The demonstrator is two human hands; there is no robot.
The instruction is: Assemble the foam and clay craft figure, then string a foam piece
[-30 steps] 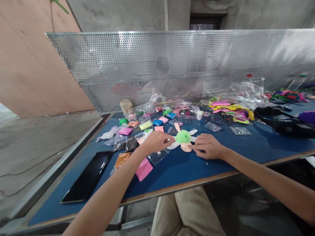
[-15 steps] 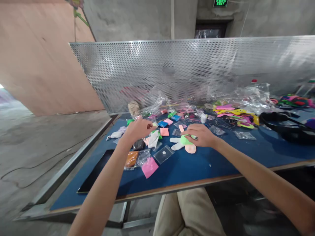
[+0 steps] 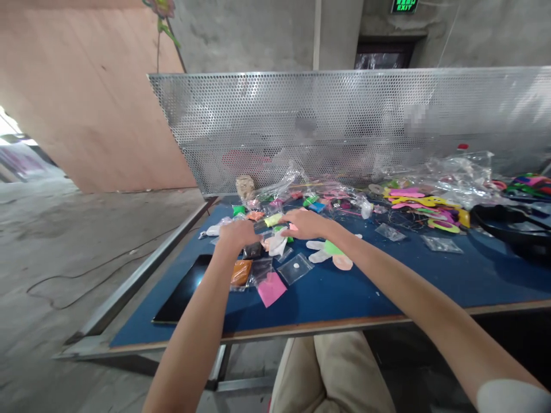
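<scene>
My left hand (image 3: 238,233) rests curled, knuckles up, on a heap of small clay packets (image 3: 262,244) at the back left of the blue table (image 3: 387,287); what its fingers hold is hidden. My right hand (image 3: 305,223) reaches leftward with its fingers stretched out, the tips at a yellow-green packet (image 3: 272,219) between the two hands. A clay figure (image 3: 332,253) in green, white and peach lies on the table beneath my right forearm.
A black tablet (image 3: 181,289) lies at the left edge, with orange (image 3: 241,271), pink (image 3: 271,288) and clear (image 3: 295,268) packets beside it. Foam shapes (image 3: 413,201), crumpled plastic (image 3: 451,169) and a black object (image 3: 503,221) fill the right. A perforated metal screen (image 3: 344,115) backs the table.
My right hand left the clay figure and moved left to the packets. My left hand went from the figure to the packet heap. The view has swung left and up.
</scene>
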